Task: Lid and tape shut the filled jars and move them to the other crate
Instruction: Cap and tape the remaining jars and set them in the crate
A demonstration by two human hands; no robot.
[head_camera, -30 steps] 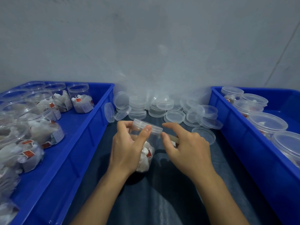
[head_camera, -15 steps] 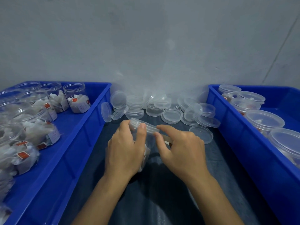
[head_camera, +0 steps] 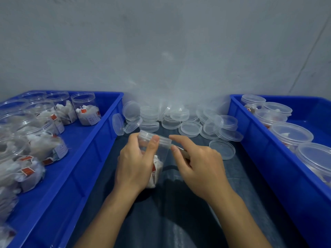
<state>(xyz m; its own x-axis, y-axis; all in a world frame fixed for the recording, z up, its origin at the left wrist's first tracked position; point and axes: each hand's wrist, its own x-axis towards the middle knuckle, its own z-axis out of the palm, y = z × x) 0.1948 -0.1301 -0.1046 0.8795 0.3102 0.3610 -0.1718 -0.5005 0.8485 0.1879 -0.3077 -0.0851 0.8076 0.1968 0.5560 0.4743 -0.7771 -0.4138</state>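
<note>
A clear jar [head_camera: 157, 167] with white tea bags and a clear lid [head_camera: 155, 138] on top is tilted over the dark cloth between two crates. My left hand [head_camera: 136, 161] grips its side, thumb up against the lid rim. My right hand [head_camera: 195, 163] is at the jar's right side, index finger stretched toward the lid, pinching a brownish strip of tape [head_camera: 182, 151] beside the rim. The left blue crate [head_camera: 89, 149] holds several open filled jars [head_camera: 86, 110]. The right blue crate [head_camera: 250, 144] holds several lidded jars [head_camera: 292, 135].
A pile of loose clear lids [head_camera: 179, 117] lies at the back of the cloth, one single lid [head_camera: 222, 149] nearer my right hand. A clear plastic bag [head_camera: 170, 77] rises against the grey wall behind them.
The jar has stayed in my left hand and both hands have barely shifted. My right fingers have slid slightly along the lid rim with the tape.
</note>
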